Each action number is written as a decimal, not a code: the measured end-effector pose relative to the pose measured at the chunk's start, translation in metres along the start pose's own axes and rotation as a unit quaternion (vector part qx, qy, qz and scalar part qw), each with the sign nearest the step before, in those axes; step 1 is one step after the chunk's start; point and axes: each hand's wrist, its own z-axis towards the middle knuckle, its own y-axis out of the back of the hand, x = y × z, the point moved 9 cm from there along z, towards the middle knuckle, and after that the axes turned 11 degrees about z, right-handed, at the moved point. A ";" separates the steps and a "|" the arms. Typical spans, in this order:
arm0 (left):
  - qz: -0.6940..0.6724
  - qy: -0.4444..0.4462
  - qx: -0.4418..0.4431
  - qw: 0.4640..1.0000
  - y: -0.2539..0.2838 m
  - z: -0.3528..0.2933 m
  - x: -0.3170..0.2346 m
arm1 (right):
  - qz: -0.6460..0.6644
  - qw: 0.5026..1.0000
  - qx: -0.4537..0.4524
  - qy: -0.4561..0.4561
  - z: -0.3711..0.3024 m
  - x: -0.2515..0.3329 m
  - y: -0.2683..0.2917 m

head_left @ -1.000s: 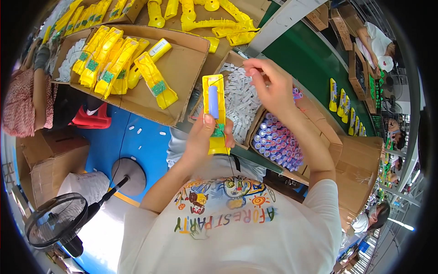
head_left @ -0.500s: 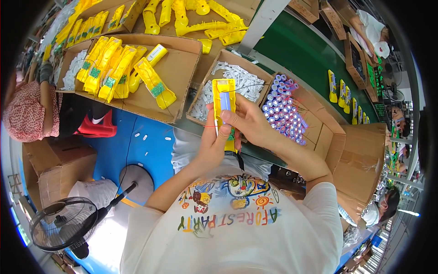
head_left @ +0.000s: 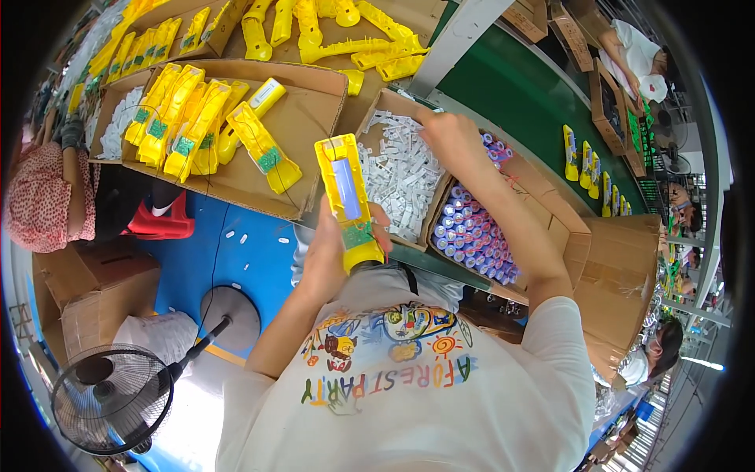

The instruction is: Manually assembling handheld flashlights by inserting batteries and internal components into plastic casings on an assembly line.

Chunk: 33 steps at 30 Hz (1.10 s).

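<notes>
My left hand point(head_left: 321, 253) is wrapped round the lower part of a yellow plastic housing point(head_left: 325, 156), held tilted in front of my body. In its open cavity lies a blue-purple cylindrical battery point(head_left: 346, 189), with a green circuit board point(head_left: 358, 234) below it. My right hand point(head_left: 454, 141) is stretched out over the far right corner of a cardboard box point(head_left: 368, 118) filled with small white plastic pieces point(head_left: 401, 177). Its fingers bend downward and their tips are hidden, so any grip does not show.
Wired batteries point(head_left: 476, 236) fill a box on the right. At the left, a cardboard tray point(head_left: 314, 86) holds several yellow housings with boards. More yellow shells point(head_left: 311, 31) lie behind. A green conveyor point(head_left: 503, 79) runs far right; a black fan point(head_left: 114, 397) stands lower left.
My right hand has left the housing and reached away to the box of white pieces. My left hand has shifted left with the housing, which now tilts.
</notes>
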 end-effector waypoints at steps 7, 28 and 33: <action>0.127 0.049 -0.101 0.986 0.004 0.008 -0.006 | 0.103 0.988 -0.102 0.052 -0.030 0.026 0.046; 0.042 0.008 -0.127 0.991 0.013 0.011 -0.012 | 0.202 0.978 -0.016 0.051 -0.050 0.023 0.038; 0.036 0.041 -0.094 0.994 0.005 0.007 -0.017 | 0.055 0.990 0.128 -0.036 -0.027 0.026 -0.034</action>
